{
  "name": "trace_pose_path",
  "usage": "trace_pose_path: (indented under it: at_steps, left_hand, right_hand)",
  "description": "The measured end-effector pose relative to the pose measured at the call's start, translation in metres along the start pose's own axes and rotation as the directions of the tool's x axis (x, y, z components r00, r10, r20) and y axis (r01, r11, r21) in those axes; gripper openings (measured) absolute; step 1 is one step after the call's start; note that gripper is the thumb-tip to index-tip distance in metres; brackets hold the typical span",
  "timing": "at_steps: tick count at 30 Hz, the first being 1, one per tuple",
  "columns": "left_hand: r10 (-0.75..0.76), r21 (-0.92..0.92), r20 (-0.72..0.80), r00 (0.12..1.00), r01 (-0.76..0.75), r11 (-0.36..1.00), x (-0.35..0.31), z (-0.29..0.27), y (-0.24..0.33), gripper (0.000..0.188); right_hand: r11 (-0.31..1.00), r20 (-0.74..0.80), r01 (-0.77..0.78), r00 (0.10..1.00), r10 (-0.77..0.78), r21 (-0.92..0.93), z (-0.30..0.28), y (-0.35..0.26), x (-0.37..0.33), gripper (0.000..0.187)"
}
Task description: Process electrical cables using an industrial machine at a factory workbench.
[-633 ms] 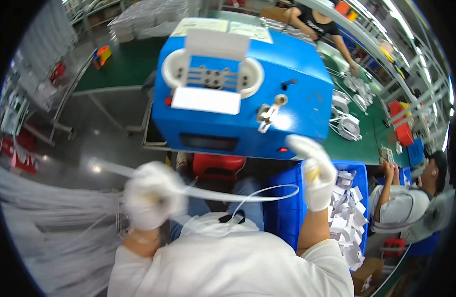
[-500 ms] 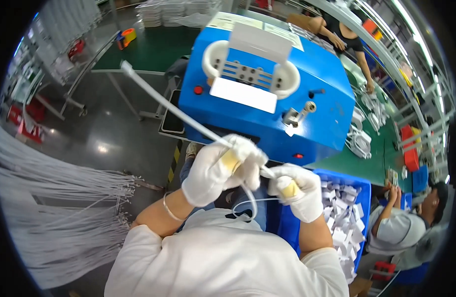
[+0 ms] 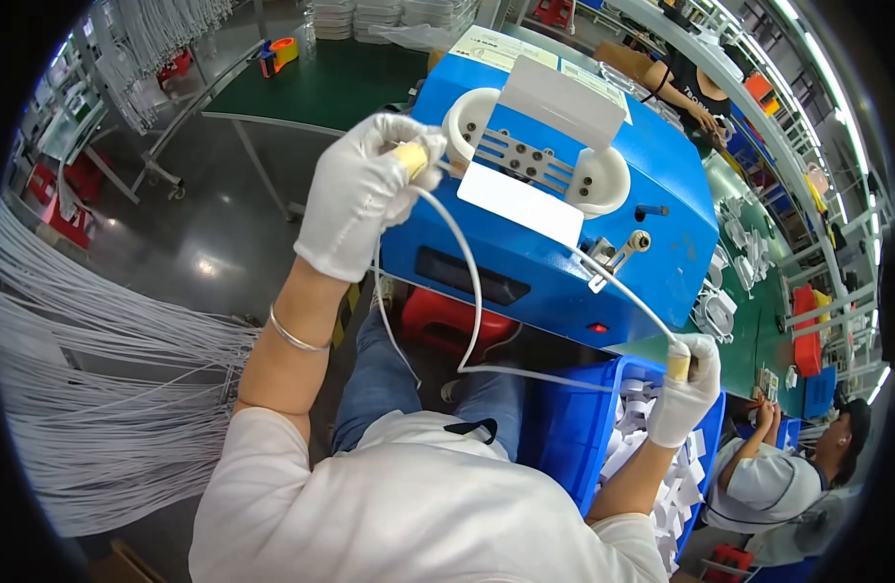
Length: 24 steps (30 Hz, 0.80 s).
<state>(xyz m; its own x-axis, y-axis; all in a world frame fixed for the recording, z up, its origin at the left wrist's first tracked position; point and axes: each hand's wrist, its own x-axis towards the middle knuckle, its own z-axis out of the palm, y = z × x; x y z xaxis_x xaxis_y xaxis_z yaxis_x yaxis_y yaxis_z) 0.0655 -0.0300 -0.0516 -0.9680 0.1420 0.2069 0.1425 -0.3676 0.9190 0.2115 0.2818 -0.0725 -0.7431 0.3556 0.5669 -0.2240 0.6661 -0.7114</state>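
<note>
Item, left hand [image 3: 368,194]: white-gloved, a yellow band about a finger, bracelet at the wrist; raised before the left side of the machine, fingers closed around white cable.

Item, white cable [image 3: 478,282]: it hung from the left hand in a loose loop, dropped in front of the machine, then bent and ran rightward toward the bin. A further stretch slanted from beside the metal lever down to the right hand; from where I stood, I could not tell whether all this was one length.

Item, blue machine [image 3: 554,282]: two white round cups, a slotted metal plate between them, a metal lever [image 3: 622,253] to the right.

Item, blue bin [image 3: 562,418]: below the machine's right end, heaped with white angular pieces [image 3: 669,500].

Item, right hand [image 3: 686,394]: gloved, likewise banded, fist shut on the cable, in front of the bin's far edge.

Item, red bin [image 3: 807,330]: on the green bench, farther right.
</note>
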Motion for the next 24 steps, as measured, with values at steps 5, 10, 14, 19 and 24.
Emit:
trace_pose_path:
  at_steps: [5, 10, 14, 19, 24]
  left_hand:
    - [0.039, -0.031, -0.006, 0.999, -0.039, 0.999, 0.010, 0.004, -0.001, 0.009]
    - [-0.027, 0.041, 0.053, 0.998, 0.025, 0.999, 0.016, 0.000, -0.002, 0.007]
    - [-0.016, 0.105, -0.010, 1.000, 0.017, 0.994, 0.015, 0.009, -0.003, 0.007]
    - [0.275, 0.485, 0.074, 0.959, -0.275, 0.830, 0.015, 0.006, -0.007, 0.013]
    - [0.175, 0.659, -0.023, 0.984, -0.117, 0.743, -0.002, -0.005, -0.003, 0.064]
  right_hand:
    - [0.996, -0.082, 0.089, 0.992, -0.092, -0.030, 0.001, 0.007, 0.008, 0.008]
    - [0.998, -0.056, 0.026, 0.998, -0.029, -0.050, 0.000, 0.015, 0.013, 0.007]
    - [0.999, -0.054, -0.001, 0.999, -0.001, -0.046, -0.006, 0.016, 0.025, 0.007]
    - [0.993, -0.096, 0.066, 0.993, -0.075, -0.098, -0.011, 0.004, 0.077, 0.010]
    - [0.998, 0.047, 0.055, 0.997, -0.053, -0.042, 0.001, 0.028, 0.109, 0.010]
